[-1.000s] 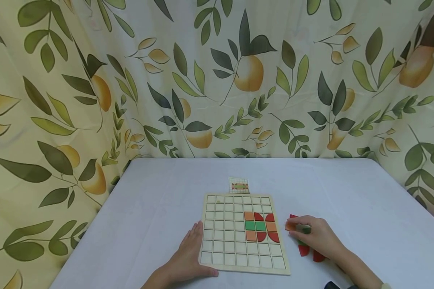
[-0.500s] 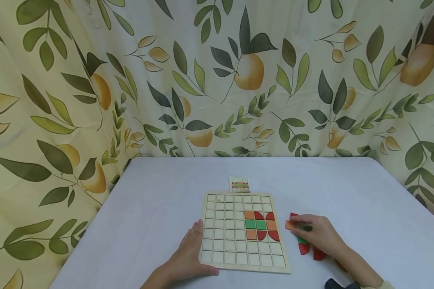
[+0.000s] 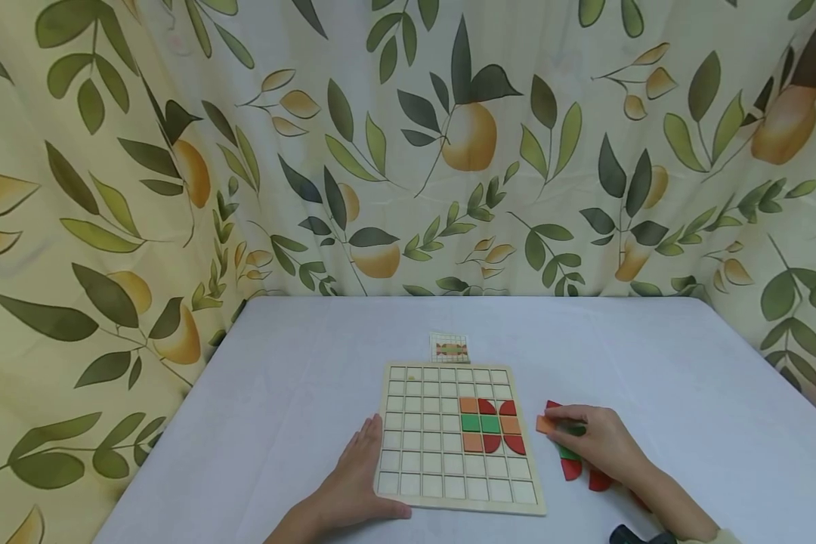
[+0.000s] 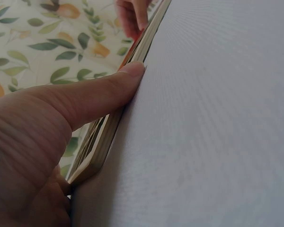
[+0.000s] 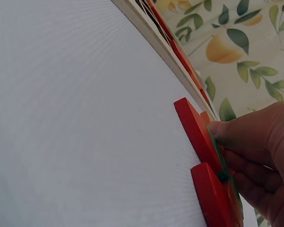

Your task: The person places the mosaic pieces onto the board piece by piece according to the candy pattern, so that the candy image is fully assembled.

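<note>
A wooden grid board (image 3: pixel 418 483) lies on the white table. My left hand (image 3: pixel 350 483) frames its lower left corner, straight fingers along the left side and thumb (image 4: pixel 109 97) against the near edge. Right of the board, my right hand (image 3: pixel 601 438) pinches an orange square tile (image 3: pixel 542 425) between thumb and fingertips, low among loose pieces. Beneath and around that hand show a green tile (image 3: pixel 569 453) and red quarter-round tiles (image 3: pixel 571 470), partly covered. Set into the board's right half are green squares (image 3: pixel 480 423), orange squares and red curved tiles.
A small pattern card (image 3: pixel 451 349) stands just behind the board's far edge. Close to the right forearm, a dark object (image 3: pixel 639 535) juts in at the bottom. Patterned curtain (image 3: pixel 469 151) hangs behind and beside the table (image 3: pixel 279 378).
My right hand has shifted very slightly among the loose pieces, its fingertips still on the orange tile. The left hand and the board stay where they were.
</note>
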`<state>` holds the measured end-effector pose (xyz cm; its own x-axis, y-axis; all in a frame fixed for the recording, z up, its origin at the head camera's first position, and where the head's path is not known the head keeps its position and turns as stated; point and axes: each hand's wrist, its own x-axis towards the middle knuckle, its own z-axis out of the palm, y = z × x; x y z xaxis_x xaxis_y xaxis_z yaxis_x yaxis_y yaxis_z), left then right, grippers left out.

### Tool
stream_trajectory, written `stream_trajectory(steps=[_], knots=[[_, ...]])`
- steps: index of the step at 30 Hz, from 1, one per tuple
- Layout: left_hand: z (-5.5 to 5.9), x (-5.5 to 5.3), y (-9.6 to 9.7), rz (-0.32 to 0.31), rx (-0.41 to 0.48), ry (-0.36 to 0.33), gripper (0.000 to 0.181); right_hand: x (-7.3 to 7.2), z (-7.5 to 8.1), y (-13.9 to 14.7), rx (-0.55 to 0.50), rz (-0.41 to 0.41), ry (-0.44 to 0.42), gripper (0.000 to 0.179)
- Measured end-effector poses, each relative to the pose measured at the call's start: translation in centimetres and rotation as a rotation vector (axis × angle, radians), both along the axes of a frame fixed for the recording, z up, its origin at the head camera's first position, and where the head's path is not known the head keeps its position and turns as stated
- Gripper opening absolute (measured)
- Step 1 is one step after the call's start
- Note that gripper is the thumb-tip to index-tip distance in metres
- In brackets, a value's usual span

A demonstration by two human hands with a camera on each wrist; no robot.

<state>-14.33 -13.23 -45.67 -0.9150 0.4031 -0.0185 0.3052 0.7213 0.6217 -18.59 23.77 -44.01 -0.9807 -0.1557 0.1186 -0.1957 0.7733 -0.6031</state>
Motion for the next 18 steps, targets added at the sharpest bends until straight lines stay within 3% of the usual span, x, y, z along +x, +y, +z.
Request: stream_trajectory(steps=[18], knots=[[0.08,-0.02,0.07,0.005,0.002,-0.014,0.132,-0.61,0.32,-0.43,-0.033,0.028,-0.002,0.036]])
